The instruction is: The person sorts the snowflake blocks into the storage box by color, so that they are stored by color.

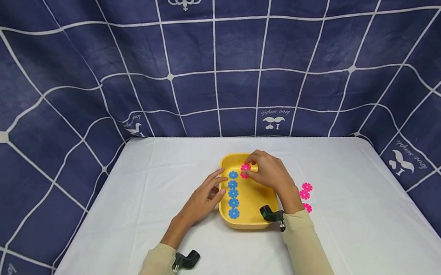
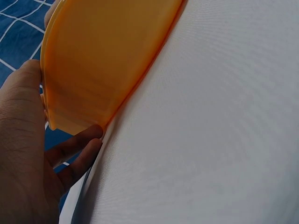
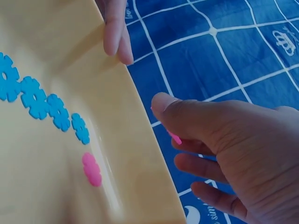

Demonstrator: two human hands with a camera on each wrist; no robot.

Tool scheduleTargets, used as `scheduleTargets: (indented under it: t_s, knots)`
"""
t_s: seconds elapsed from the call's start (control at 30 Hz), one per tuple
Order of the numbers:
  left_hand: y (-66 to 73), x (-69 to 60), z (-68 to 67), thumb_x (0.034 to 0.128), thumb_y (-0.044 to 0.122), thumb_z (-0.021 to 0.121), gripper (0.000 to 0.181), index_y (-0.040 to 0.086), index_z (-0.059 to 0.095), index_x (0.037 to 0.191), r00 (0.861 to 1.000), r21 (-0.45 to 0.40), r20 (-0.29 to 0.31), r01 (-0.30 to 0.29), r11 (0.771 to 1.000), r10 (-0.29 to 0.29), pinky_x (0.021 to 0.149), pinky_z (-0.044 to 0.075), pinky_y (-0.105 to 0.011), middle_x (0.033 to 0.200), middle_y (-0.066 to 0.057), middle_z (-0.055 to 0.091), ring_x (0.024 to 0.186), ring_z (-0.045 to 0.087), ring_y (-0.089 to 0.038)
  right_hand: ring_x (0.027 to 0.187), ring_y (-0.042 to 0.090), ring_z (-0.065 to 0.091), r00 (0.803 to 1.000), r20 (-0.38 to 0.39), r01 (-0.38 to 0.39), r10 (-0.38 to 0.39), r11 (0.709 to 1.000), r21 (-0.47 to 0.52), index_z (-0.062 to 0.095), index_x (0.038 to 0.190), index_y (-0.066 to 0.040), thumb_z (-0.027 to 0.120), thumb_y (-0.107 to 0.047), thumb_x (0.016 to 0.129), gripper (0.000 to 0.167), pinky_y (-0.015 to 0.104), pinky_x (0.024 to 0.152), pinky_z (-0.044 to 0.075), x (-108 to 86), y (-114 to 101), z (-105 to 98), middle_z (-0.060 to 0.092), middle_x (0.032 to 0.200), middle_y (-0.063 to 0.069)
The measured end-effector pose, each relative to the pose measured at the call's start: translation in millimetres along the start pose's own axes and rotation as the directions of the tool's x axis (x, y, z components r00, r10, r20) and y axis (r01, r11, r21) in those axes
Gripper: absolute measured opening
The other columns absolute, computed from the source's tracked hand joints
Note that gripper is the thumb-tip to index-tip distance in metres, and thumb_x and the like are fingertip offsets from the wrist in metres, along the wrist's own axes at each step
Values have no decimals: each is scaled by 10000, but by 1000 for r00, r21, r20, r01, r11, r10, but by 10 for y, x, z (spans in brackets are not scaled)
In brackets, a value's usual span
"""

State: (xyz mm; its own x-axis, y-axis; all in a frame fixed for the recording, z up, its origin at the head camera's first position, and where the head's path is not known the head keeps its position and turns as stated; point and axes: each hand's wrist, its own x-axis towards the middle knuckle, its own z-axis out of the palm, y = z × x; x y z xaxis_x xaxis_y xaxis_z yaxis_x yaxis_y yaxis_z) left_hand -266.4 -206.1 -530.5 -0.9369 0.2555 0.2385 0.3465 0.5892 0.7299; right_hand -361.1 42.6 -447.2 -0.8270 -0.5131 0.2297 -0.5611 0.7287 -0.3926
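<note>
A yellow plastic tray (image 1: 248, 226) stands on the white table. Inside it, several blue flower-shaped discs (image 1: 234, 193) form a line along the left side. A pink flower-shaped disc (image 3: 92, 169) lies in the tray near the far wall, beyond the end of the blue line. My right hand (image 1: 268, 170) pinches another pink disc (image 1: 246, 167) between thumb and fingers, above the tray's far side; fingers partly cover this disc in the right wrist view. My left hand (image 1: 203, 198) holds the tray's left edge, with fingertips (image 3: 113, 35) over the rim and other fingers against the outer wall.
Several loose pink discs (image 1: 304, 195) lie on the table right of the tray, partly behind the right forearm. A dark blue checked cloth (image 1: 240, 55) hangs behind the table (image 1: 359, 232). Each wrist carries a small black camera.
</note>
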Motion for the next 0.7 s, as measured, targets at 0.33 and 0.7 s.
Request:
scheduleTargets:
  t_s: [0.33, 0.7]
  knots:
    - [-16, -13, 26, 1132, 435, 534, 474, 228, 546, 1558, 1000, -24, -5, -9, 1000, 9, 928, 617, -309, 1740, 204, 268, 1145, 658, -126, 1112, 291, 696, 999, 41, 1, 0, 1000, -15, 812, 1146, -93, 886, -318, 913, 332, 501, 1021, 586, 5, -15, 66, 752, 1208, 83]
    - [-6, -10, 5, 1131, 420, 541, 469, 217, 554, 1553, 1000, 2, -10, -8, 1000, 8, 915, 621, -312, 1742, 181, 285, 1138, 660, -119, 1028, 249, 668, 995, 102, -11, 15, 999, -32, 808, 1118, -89, 872, -332, 920, 320, 459, 963, 598, 9, -23, 155, 748, 1182, 65]
